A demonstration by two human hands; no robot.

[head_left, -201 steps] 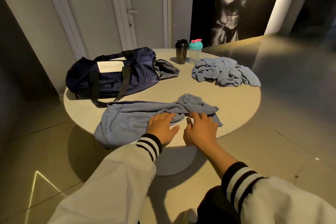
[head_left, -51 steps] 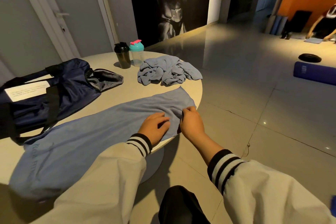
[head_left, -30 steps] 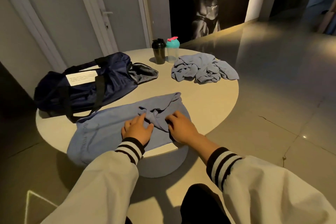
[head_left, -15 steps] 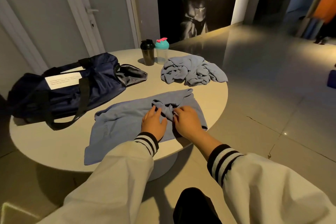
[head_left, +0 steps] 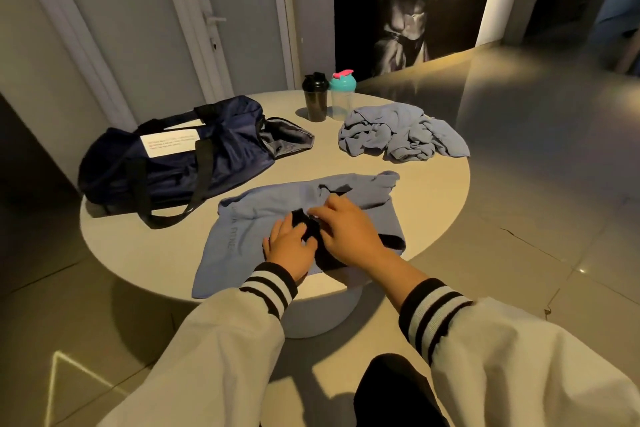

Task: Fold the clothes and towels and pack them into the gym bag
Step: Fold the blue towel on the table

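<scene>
Left hand (head_left: 289,248), right hand (head_left: 349,236), on blue towel (head_left: 239,232)

You face a round pale table (head_left: 437,196) on a thick pedestal. At upper left there is a grey door (head_left: 242,3) with a lever handle (head_left: 215,20). At top centre is a dark torso mural (head_left: 405,3). The glossy tiled floor (head_left: 540,156) glows warm at right.

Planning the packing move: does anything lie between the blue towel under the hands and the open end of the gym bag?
Nothing visible. Only bare table separates the towel from the gym bag's open end; the shaker bottles and crumpled cloth sit farther right.
</scene>
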